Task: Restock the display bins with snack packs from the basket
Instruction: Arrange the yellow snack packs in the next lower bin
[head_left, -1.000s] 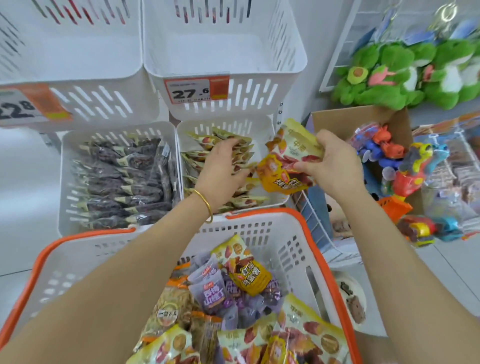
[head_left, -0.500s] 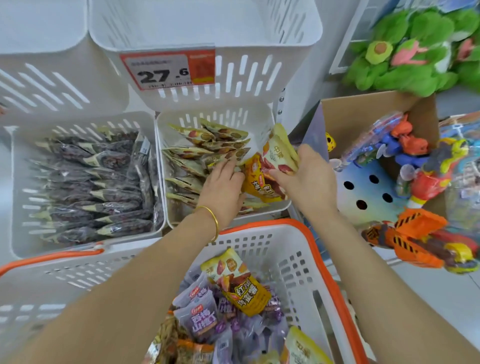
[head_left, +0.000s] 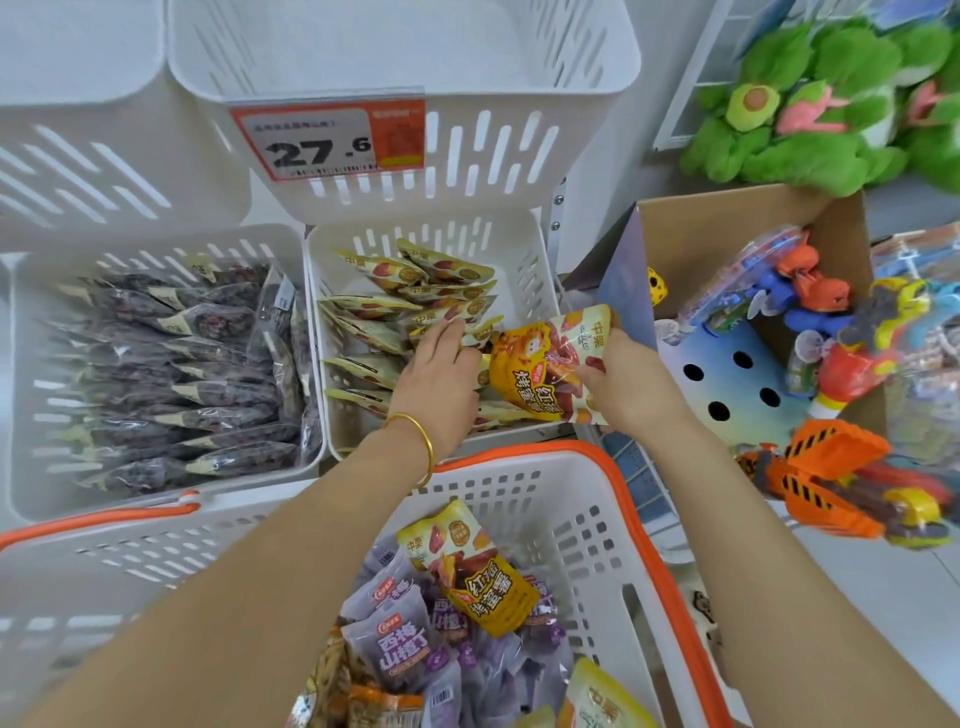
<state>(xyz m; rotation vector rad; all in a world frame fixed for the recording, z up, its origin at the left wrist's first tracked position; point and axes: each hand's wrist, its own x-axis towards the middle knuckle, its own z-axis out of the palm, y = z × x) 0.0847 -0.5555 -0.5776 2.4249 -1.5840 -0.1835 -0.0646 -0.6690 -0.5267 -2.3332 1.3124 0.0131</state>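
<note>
My right hand (head_left: 626, 384) grips a yellow snack pack (head_left: 545, 366) at the right edge of the lower white bin (head_left: 524, 249). That bin holds several yellow packs (head_left: 415, 291) of the same kind. My left hand (head_left: 439, 371), a gold bangle on its wrist, rests with straight fingers on those stacked packs, pressing them leftward. Below, the white basket with an orange rim (head_left: 639, 499) holds another yellow pack (head_left: 470, 566) and several purple packs (head_left: 400, 644).
Left of it a white bin (head_left: 31, 332) is full of dark packs. Two more white bins stand stacked above, one bearing a 27.6 price tag (head_left: 327, 140). A cardboard box (head_left: 727, 234) of plastic toys sits to the right, green plush toys (head_left: 810, 104) behind it.
Both hands moved down into the lower bin. The yellow pack in my right hand came down to the bin's right side. My left hand slid onto the stacked packs.
</note>
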